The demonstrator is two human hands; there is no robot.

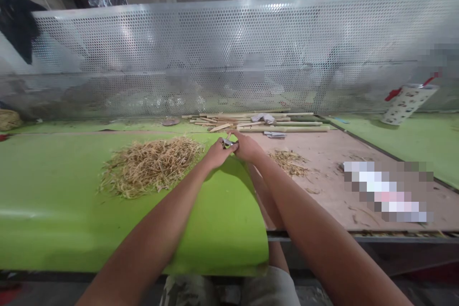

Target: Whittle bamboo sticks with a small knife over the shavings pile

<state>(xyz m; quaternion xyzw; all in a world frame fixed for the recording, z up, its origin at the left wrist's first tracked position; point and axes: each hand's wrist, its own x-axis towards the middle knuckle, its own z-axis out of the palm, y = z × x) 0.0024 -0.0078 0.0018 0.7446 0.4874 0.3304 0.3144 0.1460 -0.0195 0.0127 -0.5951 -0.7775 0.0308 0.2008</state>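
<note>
My left hand (215, 154) and my right hand (249, 148) meet at the middle of the bench, their fingertips almost touching. Both are closed around a small silver-grey piece (228, 143), too small to identify, which may be a folded strip or a blade. A short pale stick tip (229, 136) shows by the right fingers. Left of my left hand lies a heap of straw-like shavings (152, 165) on a green sheet (222, 220), whose right end curls up. Behind my hands, wooden sticks (215, 121) are piled along the back, with grey strips (275, 134) beside them.
A perforated metal screen (215, 43) borders the back. To the right, the brown board (322, 148) carries a small pile of shavings (290, 162) and a blurred-out object (385, 193). Farther right, a patterned tumbler (409, 104) with a red straw stands by the screen.
</note>
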